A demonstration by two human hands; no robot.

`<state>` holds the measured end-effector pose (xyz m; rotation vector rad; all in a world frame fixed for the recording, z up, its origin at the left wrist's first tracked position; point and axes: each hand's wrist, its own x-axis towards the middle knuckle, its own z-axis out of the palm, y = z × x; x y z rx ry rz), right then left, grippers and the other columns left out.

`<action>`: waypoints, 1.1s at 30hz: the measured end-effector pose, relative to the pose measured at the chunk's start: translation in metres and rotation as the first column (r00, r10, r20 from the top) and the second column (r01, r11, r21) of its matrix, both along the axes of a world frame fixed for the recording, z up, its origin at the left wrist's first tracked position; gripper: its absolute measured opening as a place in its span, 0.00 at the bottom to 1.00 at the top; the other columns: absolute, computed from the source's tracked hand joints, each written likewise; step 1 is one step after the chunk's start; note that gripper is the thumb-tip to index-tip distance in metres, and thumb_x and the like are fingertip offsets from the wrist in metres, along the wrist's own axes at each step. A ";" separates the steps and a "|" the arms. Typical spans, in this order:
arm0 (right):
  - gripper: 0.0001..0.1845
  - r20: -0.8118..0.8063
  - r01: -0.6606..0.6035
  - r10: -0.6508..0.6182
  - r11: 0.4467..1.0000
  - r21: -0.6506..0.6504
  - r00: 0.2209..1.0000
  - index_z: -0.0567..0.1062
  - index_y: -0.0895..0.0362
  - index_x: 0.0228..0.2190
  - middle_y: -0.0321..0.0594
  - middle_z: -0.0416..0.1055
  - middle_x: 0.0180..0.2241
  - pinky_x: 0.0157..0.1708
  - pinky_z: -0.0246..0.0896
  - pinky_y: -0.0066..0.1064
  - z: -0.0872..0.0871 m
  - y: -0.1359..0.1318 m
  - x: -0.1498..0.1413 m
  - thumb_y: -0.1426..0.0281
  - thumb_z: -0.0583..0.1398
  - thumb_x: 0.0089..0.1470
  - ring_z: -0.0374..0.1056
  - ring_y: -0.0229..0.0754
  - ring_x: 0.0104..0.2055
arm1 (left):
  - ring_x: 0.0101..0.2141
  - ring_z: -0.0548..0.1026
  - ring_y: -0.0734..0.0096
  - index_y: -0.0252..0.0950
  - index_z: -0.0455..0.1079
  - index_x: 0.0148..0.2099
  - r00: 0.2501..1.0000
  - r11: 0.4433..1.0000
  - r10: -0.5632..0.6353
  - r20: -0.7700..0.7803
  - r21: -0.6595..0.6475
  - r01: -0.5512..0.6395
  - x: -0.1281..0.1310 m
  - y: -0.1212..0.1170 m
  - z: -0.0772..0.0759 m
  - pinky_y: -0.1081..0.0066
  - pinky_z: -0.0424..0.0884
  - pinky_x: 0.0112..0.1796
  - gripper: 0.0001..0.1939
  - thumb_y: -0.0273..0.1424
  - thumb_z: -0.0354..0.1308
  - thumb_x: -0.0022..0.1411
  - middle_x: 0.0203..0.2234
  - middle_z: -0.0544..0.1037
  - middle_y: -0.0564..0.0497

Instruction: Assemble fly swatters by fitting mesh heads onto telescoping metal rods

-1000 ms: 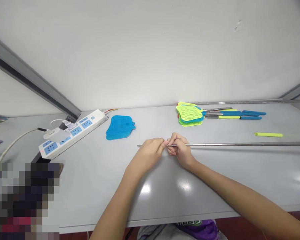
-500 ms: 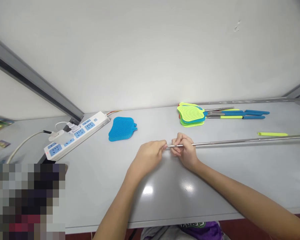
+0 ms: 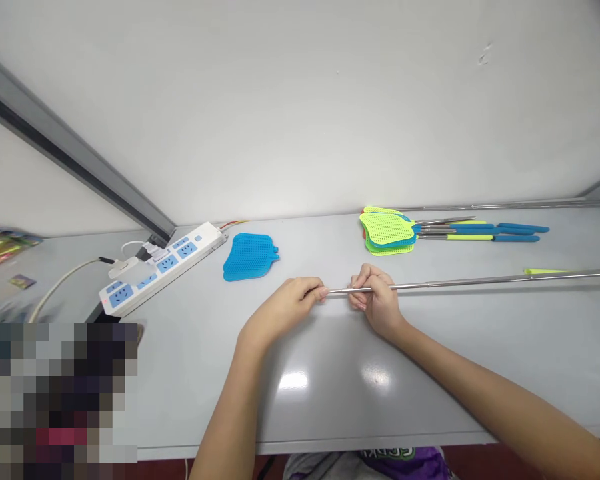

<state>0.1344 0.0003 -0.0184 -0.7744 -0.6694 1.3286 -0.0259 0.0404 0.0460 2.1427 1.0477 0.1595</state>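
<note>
Steel rod (image 3: 455, 284), quantity one, gripped by both closed hands: left hand (image 3: 283, 310) at its left end, right hand (image 3: 377, 300) just beside; open table (image 3: 330, 387) to near edge.

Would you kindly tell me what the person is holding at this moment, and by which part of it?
Both hands hold a long steel rod by its near end: the left hand pinches the very tip, and the right hand pinches just beyond it.
</note>
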 end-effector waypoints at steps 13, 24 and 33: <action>0.08 -0.088 -0.001 0.005 0.999 0.051 0.996 0.60 0.58 0.15 0.29 0.49 0.10 0.13 0.41 0.23 0.005 -0.004 0.001 0.79 0.47 0.39 0.46 0.30 0.11 | 0.21 0.55 0.76 0.36 0.49 0.23 1.000 0.995 -0.006 -0.022 0.096 0.008 0.017 -0.009 -0.005 0.73 0.49 0.23 0.11 0.29 0.37 0.58 0.16 0.57 0.57; 0.09 -0.053 -0.007 0.009 0.999 0.052 0.999 0.62 0.58 0.16 0.30 0.51 0.10 0.13 0.43 0.24 0.006 -0.004 0.000 0.80 0.47 0.40 0.48 0.30 0.11 | 0.21 0.57 0.77 0.36 0.57 0.25 0.995 0.998 0.026 0.097 0.060 -0.032 0.022 -0.013 -0.004 0.75 0.52 0.24 0.13 0.31 0.38 0.60 0.17 0.60 0.58; 0.09 -0.032 0.048 -0.046 0.998 0.041 0.998 0.61 0.58 0.14 0.30 0.50 0.09 0.13 0.42 0.23 0.009 0.001 0.007 0.80 0.47 0.38 0.47 0.30 0.10 | 0.21 0.57 0.77 0.36 0.55 0.23 0.997 0.997 0.027 0.071 0.071 -0.032 0.015 -0.008 -0.003 0.75 0.52 0.24 0.17 0.37 0.38 0.61 0.17 0.59 0.57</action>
